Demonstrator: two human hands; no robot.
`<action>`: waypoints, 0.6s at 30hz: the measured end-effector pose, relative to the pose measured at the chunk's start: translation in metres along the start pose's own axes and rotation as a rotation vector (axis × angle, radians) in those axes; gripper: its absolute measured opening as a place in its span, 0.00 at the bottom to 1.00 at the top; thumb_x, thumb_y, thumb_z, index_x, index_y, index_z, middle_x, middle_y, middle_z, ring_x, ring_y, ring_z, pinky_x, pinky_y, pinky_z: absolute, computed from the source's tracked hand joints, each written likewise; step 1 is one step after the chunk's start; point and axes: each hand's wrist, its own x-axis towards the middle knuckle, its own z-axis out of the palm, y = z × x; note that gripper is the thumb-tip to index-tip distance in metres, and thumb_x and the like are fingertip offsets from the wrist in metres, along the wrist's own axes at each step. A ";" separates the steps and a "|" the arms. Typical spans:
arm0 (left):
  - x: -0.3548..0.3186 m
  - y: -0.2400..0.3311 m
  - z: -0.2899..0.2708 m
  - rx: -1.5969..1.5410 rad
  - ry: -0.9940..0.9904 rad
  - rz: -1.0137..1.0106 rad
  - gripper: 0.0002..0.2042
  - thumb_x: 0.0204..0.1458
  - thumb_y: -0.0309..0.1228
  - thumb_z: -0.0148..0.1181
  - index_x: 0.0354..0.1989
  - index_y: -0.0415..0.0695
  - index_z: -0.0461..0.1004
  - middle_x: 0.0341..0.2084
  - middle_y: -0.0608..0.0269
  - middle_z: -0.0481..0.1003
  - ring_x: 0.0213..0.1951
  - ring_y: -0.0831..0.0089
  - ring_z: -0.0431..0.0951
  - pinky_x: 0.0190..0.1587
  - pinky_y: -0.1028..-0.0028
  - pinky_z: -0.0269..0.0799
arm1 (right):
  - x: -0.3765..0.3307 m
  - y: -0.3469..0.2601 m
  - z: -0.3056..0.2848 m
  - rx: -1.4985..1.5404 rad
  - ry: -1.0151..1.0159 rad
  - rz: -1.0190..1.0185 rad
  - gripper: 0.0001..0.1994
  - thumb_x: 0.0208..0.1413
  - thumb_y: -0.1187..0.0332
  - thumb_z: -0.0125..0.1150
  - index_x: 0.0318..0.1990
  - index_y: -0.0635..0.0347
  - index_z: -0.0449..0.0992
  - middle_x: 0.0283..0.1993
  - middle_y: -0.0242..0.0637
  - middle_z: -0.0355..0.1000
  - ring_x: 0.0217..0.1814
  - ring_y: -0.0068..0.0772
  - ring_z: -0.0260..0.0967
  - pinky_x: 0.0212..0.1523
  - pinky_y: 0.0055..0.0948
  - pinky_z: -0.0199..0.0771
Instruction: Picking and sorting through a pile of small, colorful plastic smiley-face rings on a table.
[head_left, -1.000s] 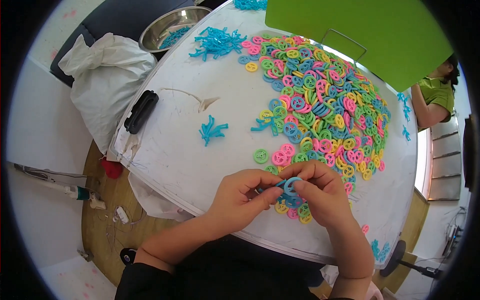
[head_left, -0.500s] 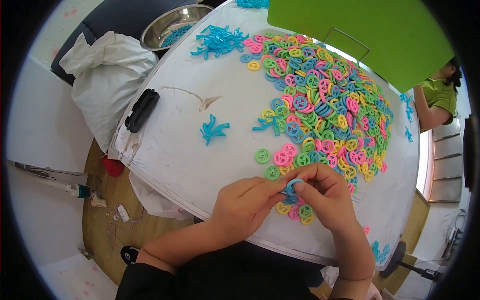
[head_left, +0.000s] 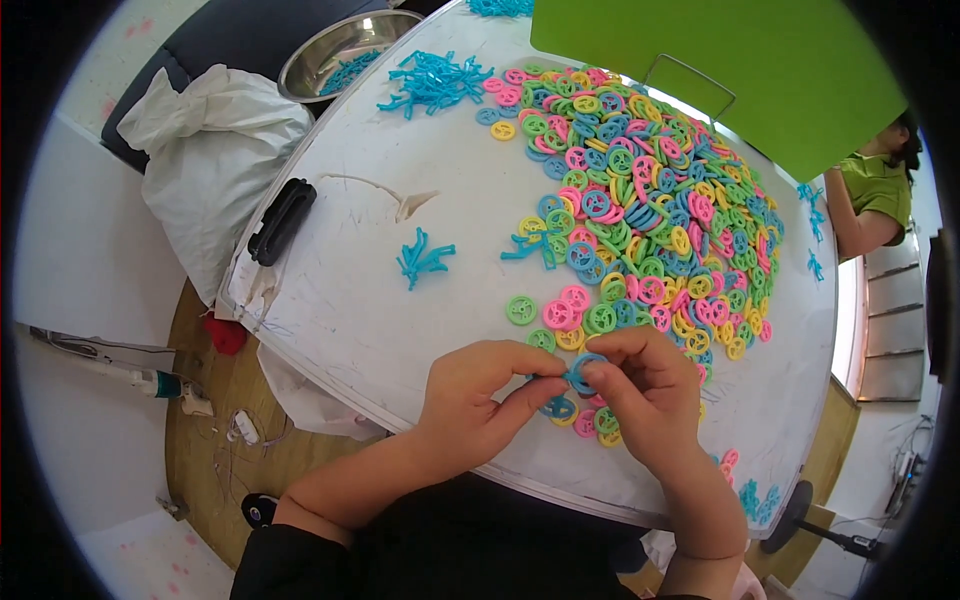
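In front of my body, over the near part of the white table, my two hands meet at their fingertips. My right hand pinches a small blue spoked wheel between thumb and fingers. Against that wheel, my left hand is closed on a blue plastic piece, mostly hidden by the fingers. Just below the fingertips shows another blue wheel; whether it is held or lies on the table I cannot tell. Pink, green and yellow wheels lie beneath my right hand.
A large heap of coloured wheels covers the table's far right. Blue branched pieces lie to the left, with a bigger pile behind. A steel bowl, white sack and green board surround the table. Another person is at right.
The blue wheel in my right hand has turned to show more of its face. My left hand has shifted slightly, its thumb lower. Pink wheels at the near right edge show more.
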 end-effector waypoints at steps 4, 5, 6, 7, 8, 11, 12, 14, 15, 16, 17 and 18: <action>-0.003 0.001 0.001 -0.296 0.059 -0.149 0.09 0.54 0.15 0.64 0.43 0.34 0.76 0.36 0.57 0.80 0.39 0.73 0.80 0.45 0.73 0.77 | -0.003 0.000 -0.003 0.005 -0.089 -0.114 0.20 0.56 0.78 0.68 0.57 0.61 0.75 0.31 0.27 0.70 0.33 0.12 0.66 0.32 0.16 0.67; -0.003 0.000 0.000 -0.282 0.046 -0.122 0.09 0.54 0.15 0.64 0.43 0.34 0.76 0.37 0.57 0.80 0.40 0.73 0.80 0.45 0.73 0.77 | -0.002 0.000 -0.003 0.005 -0.091 -0.115 0.20 0.56 0.78 0.68 0.57 0.61 0.75 0.31 0.27 0.70 0.33 0.12 0.66 0.32 0.16 0.67; -0.003 0.000 -0.001 -0.268 0.033 -0.096 0.09 0.55 0.15 0.63 0.44 0.33 0.75 0.38 0.56 0.80 0.40 0.73 0.80 0.45 0.73 0.77 | -0.002 0.001 -0.002 -0.030 -0.104 -0.153 0.20 0.56 0.78 0.68 0.57 0.61 0.75 0.31 0.27 0.70 0.32 0.12 0.66 0.32 0.17 0.67; -0.003 0.000 0.000 -0.268 0.035 -0.095 0.09 0.55 0.15 0.63 0.44 0.33 0.75 0.38 0.56 0.80 0.40 0.73 0.80 0.45 0.73 0.77 | -0.001 0.001 -0.002 -0.065 -0.115 -0.191 0.20 0.56 0.78 0.68 0.57 0.61 0.75 0.31 0.27 0.69 0.31 0.13 0.65 0.32 0.17 0.67; -0.004 -0.001 0.000 -0.258 0.036 -0.087 0.09 0.55 0.15 0.64 0.44 0.33 0.75 0.38 0.56 0.80 0.40 0.73 0.80 0.45 0.74 0.77 | -0.002 0.001 -0.003 -0.066 -0.116 -0.191 0.20 0.56 0.78 0.68 0.57 0.61 0.75 0.31 0.27 0.69 0.31 0.13 0.65 0.32 0.17 0.67; -0.006 0.002 0.001 -0.223 0.053 -0.075 0.09 0.55 0.15 0.64 0.43 0.34 0.75 0.38 0.56 0.80 0.39 0.74 0.80 0.44 0.75 0.77 | -0.001 -0.005 -0.006 -0.100 -0.145 -0.105 0.20 0.56 0.78 0.68 0.56 0.62 0.76 0.30 0.28 0.71 0.31 0.15 0.69 0.31 0.20 0.70; -0.007 0.004 0.001 -0.198 0.068 -0.071 0.09 0.55 0.15 0.64 0.43 0.34 0.75 0.38 0.56 0.80 0.39 0.75 0.80 0.43 0.75 0.78 | 0.001 -0.011 -0.004 -0.359 -0.125 -0.291 0.19 0.55 0.78 0.68 0.55 0.63 0.76 0.31 0.29 0.73 0.31 0.17 0.70 0.31 0.22 0.71; -0.007 0.002 0.003 -0.210 0.074 -0.136 0.08 0.55 0.16 0.64 0.43 0.34 0.76 0.37 0.56 0.81 0.38 0.74 0.81 0.42 0.75 0.78 | 0.001 -0.015 -0.003 -0.619 -0.104 -0.478 0.18 0.55 0.78 0.68 0.54 0.63 0.76 0.31 0.30 0.75 0.31 0.18 0.72 0.31 0.24 0.73; -0.006 0.002 0.004 -0.223 0.079 -0.200 0.08 0.54 0.16 0.64 0.42 0.35 0.77 0.36 0.56 0.81 0.37 0.74 0.81 0.41 0.75 0.78 | 0.001 -0.016 -0.003 -0.721 -0.108 -0.511 0.18 0.56 0.77 0.67 0.54 0.64 0.75 0.32 0.32 0.76 0.32 0.20 0.73 0.31 0.25 0.74; -0.006 0.003 0.002 -0.221 0.082 -0.201 0.08 0.54 0.16 0.64 0.42 0.35 0.77 0.36 0.56 0.81 0.37 0.74 0.81 0.41 0.75 0.78 | 0.000 -0.016 -0.003 -0.823 -0.113 -0.543 0.17 0.58 0.76 0.66 0.55 0.64 0.75 0.33 0.33 0.78 0.33 0.21 0.74 0.32 0.27 0.75; -0.006 0.004 -0.001 -0.096 0.066 -0.108 0.08 0.53 0.17 0.65 0.41 0.36 0.78 0.35 0.56 0.81 0.36 0.72 0.82 0.40 0.75 0.78 | -0.002 -0.018 -0.003 -0.824 -0.112 -0.541 0.17 0.58 0.76 0.66 0.55 0.64 0.75 0.33 0.33 0.78 0.33 0.21 0.74 0.32 0.27 0.75; -0.006 0.005 -0.004 0.031 0.052 -0.016 0.08 0.52 0.17 0.66 0.40 0.37 0.79 0.34 0.56 0.81 0.36 0.71 0.82 0.40 0.75 0.78 | -0.004 -0.020 -0.003 -0.318 -0.156 -0.133 0.19 0.59 0.75 0.65 0.57 0.64 0.73 0.35 0.35 0.78 0.33 0.22 0.74 0.33 0.27 0.76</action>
